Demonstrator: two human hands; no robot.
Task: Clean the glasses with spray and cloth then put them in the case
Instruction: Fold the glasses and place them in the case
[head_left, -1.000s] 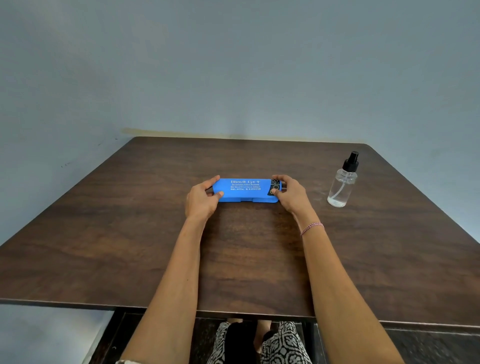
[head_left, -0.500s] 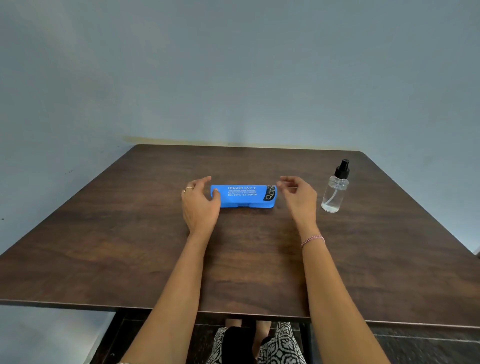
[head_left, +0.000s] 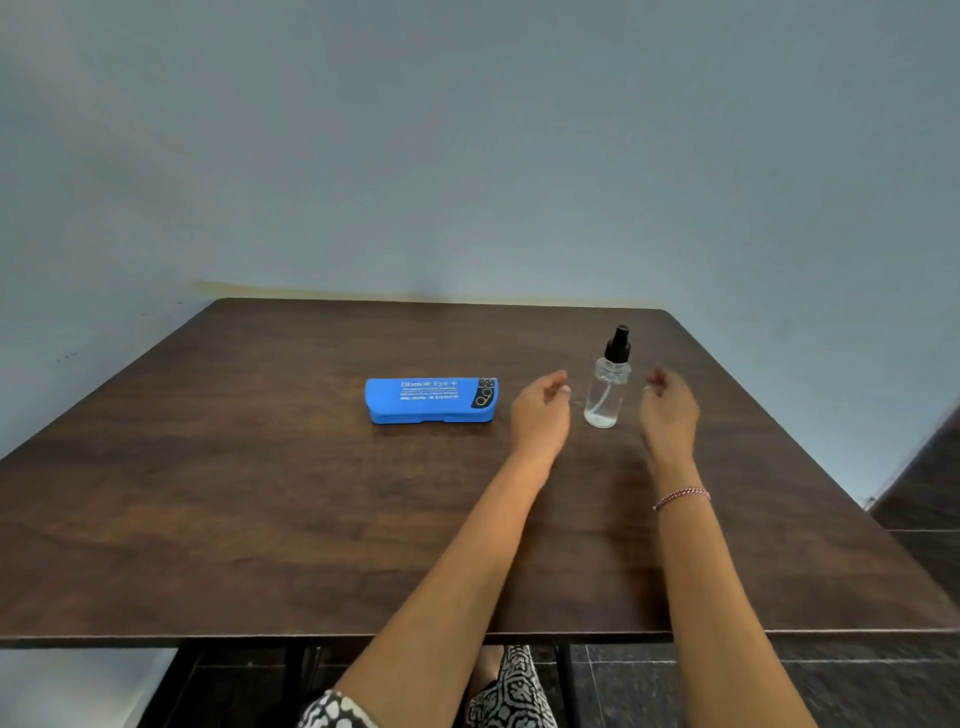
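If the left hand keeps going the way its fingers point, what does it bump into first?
Most likely the spray bottle. The left hand is open, its fingers aimed forward and to the right, and the bottle stands just past them. Depth is hard to judge, so it might slip past in front. The blue case lies on its other side.

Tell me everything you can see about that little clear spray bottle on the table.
The small clear spray bottle stands upright on the dark wooden table, right of the closed blue case. It looks like transparent plastic, with a black pump top and a thin dip tube inside; it looks nearly empty. The left hand and right hand flank it, open, neither touching it.
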